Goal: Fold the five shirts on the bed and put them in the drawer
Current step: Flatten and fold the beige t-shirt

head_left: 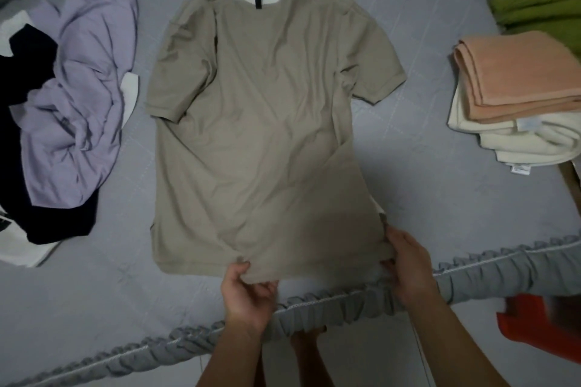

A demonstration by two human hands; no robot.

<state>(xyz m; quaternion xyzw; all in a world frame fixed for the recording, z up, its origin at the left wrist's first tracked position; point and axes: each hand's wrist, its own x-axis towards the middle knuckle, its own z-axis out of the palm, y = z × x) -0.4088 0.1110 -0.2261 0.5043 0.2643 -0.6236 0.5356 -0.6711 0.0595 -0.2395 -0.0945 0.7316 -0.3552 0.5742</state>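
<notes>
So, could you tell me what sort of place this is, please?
Most likely a bedroom: a bed with a grey fitted sheet with a ruffled edge, a tan shirt spread on it, and folded towels stacked beside it.

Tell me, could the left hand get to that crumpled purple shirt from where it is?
Probably yes. The purple shirt lies uncovered on the bed, on the left hand's own side, with only bare sheet between. But that hand is pinching the tan shirt's hem and would have to let go.
</notes>
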